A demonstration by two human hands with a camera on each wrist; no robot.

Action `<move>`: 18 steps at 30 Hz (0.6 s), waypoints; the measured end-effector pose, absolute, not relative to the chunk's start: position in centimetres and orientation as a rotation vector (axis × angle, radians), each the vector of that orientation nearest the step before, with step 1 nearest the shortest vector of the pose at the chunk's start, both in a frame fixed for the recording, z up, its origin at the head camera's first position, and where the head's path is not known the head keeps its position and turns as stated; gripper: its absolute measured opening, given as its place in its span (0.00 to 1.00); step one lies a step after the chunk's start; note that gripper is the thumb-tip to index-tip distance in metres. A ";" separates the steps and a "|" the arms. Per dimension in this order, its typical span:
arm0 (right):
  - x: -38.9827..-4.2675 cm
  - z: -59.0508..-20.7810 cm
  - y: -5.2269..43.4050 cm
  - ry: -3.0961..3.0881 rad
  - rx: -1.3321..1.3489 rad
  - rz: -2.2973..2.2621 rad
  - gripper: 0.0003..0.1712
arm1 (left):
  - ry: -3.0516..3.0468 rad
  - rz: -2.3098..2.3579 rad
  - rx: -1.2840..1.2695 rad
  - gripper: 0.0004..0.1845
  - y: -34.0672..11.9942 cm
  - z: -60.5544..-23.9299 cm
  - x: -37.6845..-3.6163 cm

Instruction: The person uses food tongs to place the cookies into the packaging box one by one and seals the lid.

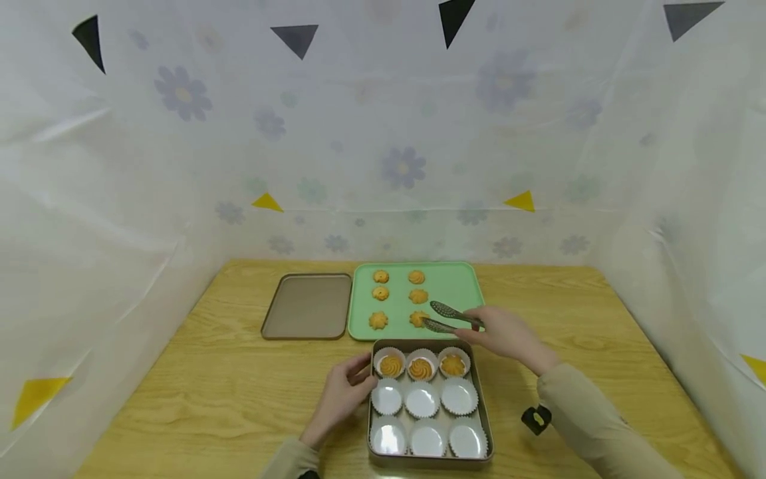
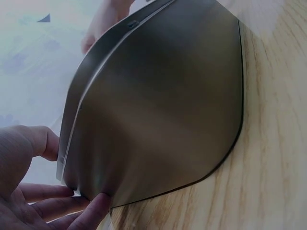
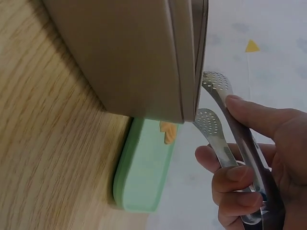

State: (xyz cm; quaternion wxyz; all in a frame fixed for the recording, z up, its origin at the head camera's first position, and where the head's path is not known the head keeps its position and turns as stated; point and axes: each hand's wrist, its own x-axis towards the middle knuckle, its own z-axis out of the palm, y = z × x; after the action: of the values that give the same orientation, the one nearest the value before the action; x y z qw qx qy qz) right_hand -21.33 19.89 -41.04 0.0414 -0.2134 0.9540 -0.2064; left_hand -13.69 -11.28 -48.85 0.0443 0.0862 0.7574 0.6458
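Observation:
In the head view a rectangular metal tin [image 1: 491, 426] stands near the table's front, lined with white paper cups [image 1: 421, 399] in rows. Swirled cookies [image 1: 421, 368] lie in the far row of cups. My left hand [image 1: 341, 396] holds the tin at its left side near the far corner; the left wrist view shows fingers [image 2: 98, 208] against the outer wall. My right hand [image 1: 503, 332] grips metal tongs [image 3: 247, 148] with perforated tips. The tips are spread apart over the green tray [image 1: 455, 283], around or just beside the nearest right cookie [image 1: 417, 319].
More cookies [image 1: 380, 293] sit in two columns on the green tray, behind the tin. Left of it lies a flat brown metal tray [image 1: 308, 306] with a raised rim. The wooden table [image 1: 239, 392] meets a floral white sheet [image 1: 403, 120] at the back and sides.

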 end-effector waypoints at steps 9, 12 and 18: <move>-23.3 -41.9 17.7 2.864 -0.584 -0.564 0.12 | 2.318 1.966 0.260 0.29 -11.3 -48.8 -13.5; -23.7 -42.2 17.5 2.857 -0.570 -0.543 0.11 | 2.308 1.969 0.263 0.29 -11.3 -48.7 -13.5; -24.6 -42.7 17.6 2.838 -0.591 -0.517 0.15 | 2.313 1.962 0.247 0.29 -11.3 -48.7 -13.5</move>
State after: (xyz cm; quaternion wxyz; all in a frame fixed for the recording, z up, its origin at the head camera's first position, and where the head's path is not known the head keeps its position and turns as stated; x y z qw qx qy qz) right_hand -24.59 17.60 -42.73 0.0984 -0.1999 0.9591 -0.1748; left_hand -13.51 -11.34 -48.73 0.0490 0.0811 0.7591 0.6440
